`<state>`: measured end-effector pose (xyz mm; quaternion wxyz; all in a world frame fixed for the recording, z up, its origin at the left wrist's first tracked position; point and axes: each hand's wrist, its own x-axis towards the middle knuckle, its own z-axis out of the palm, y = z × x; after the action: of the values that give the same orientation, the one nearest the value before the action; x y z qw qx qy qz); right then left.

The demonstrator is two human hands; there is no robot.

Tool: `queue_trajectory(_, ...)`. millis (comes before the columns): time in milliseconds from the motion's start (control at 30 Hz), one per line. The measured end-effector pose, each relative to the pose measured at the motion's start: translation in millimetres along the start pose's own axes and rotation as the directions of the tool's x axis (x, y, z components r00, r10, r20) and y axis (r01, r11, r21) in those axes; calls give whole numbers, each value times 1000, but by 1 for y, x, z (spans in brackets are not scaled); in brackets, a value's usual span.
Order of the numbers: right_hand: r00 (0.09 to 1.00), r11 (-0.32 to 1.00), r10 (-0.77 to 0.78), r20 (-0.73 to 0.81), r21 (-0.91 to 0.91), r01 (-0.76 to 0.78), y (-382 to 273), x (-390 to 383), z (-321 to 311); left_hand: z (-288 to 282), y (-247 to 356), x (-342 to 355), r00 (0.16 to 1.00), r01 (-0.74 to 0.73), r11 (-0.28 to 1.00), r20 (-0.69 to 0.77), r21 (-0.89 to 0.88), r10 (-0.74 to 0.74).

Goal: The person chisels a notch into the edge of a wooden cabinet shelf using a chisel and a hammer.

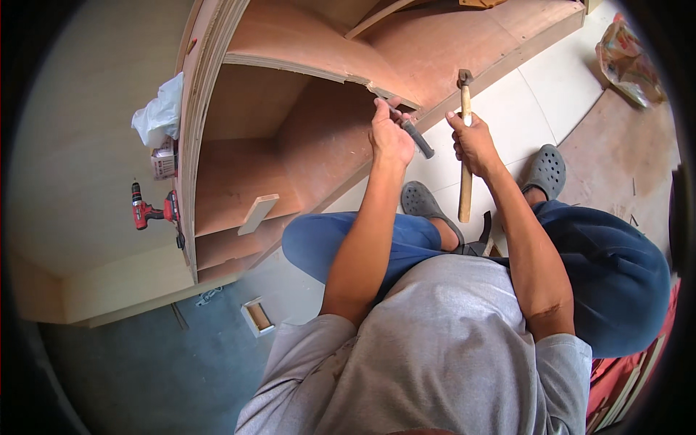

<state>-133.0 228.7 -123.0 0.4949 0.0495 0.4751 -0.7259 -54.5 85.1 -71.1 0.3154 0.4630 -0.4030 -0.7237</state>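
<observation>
My left hand (392, 139) is closed around a dark-handled chisel (418, 140), its handle slanting down to the right. The other end of the chisel is at a rough notch in the plywood edge (357, 78) of the cabinet; the fingers partly hide where it meets the wood. In my right hand (474, 142) I grip a hammer (465, 96) by its pale wooden handle. The hammer stands nearly upright in the view, its dark metal head at the top, apart from the chisel.
The wooden cabinet (319, 156) has open compartments and a small loose board (258, 213). On its left panel are a red-black cordless drill (148, 210) and a white plastic bag (159, 112). A brown sheet (616, 152) and a clear bag of scraps (628, 61) lie right.
</observation>
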Motion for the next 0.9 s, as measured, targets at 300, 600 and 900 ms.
queue_trajectory(300, 999, 999, 40, -23, 19, -40, 8, 10, -8, 6, -8, 20, 981, -116, 990, 150, -82, 127)
queue_trajectory(600, 995, 997, 74, 68, -19, -73, 18, 13, -2, 6, -17, 45, 961, -186, 974, 184, -128, 207)
queue_trajectory(900, 977, 976, 196, 82, 82, -202, 25, 18, -7, 16, -31, 40, 966, -233, 969, 100, -79, 240)
